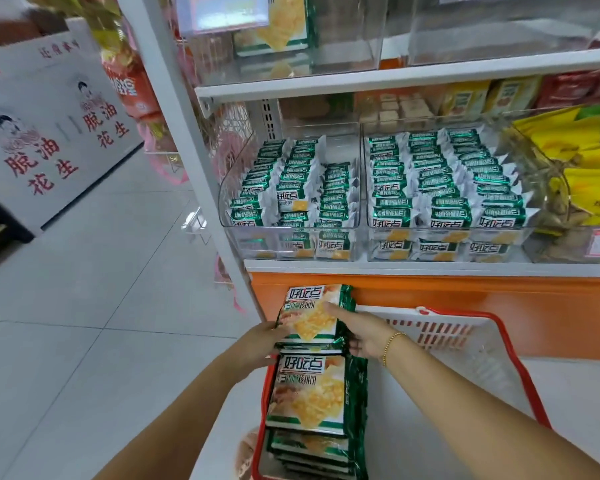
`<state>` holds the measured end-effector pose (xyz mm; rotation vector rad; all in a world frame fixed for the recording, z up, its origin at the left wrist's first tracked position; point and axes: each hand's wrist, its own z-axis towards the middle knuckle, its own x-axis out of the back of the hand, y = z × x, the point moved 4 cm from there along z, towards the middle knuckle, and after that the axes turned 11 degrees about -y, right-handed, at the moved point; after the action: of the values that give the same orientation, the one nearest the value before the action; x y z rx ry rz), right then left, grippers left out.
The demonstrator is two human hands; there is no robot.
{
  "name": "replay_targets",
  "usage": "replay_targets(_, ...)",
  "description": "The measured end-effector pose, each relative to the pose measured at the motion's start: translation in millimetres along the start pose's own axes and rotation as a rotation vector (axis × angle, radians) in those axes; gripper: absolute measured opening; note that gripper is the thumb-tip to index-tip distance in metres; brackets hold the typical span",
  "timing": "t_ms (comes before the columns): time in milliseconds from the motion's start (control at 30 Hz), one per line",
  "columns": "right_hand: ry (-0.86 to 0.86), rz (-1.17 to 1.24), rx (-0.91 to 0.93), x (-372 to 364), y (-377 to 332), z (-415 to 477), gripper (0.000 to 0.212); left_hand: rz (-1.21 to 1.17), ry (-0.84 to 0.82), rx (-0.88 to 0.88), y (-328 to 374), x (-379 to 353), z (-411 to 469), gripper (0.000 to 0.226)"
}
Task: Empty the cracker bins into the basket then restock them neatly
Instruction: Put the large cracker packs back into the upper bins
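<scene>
Green-and-yellow foil cracker packets (309, 318), one stack: held just above the left side of the white plastic basket with red rim (520, 372). Your left hand (257, 344) and right hand (359, 336) clasp its opposite edges, fingers curled round it.

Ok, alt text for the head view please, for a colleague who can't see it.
The left hand and right hand hold a stack of cracker packs over a red-and-white basket with more packs inside. On the shelf behind, the left bin and right bin are filled with rows of small green packets.
</scene>
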<state>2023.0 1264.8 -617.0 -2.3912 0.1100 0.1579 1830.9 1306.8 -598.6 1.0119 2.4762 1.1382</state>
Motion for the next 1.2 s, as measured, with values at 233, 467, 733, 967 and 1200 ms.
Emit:
replay_targets(233, -0.108, 0.008, 0.053, -14, -6, 17, 0.082, -0.098, -0.010, 0.010, -6, 0, 0, 0.021)
replay_targets(467, -0.173, 0.149, 0.011, -18, -21, -18, 0.052, -0.046, 0.044, 0.088, 1, 17, -8, 0.052)
replay_targets(733, -0.354, 0.226, 0.162, -10, -49, -126, 0.042, 0.038, -0.311, -0.074, 80, 19, -82, 0.094)
replay_targets(967, -0.446, -0.208, 0.627, -22, -181, -259, 0.030, 0.165, -0.131, -0.601, 221, 13, -197, 0.072)
replay_targets(1200, -0.302, -0.304, 0.866, -33, -344, -328, 0.016, 0.133, -0.093, -0.949, 366, 46, -255, 0.072)
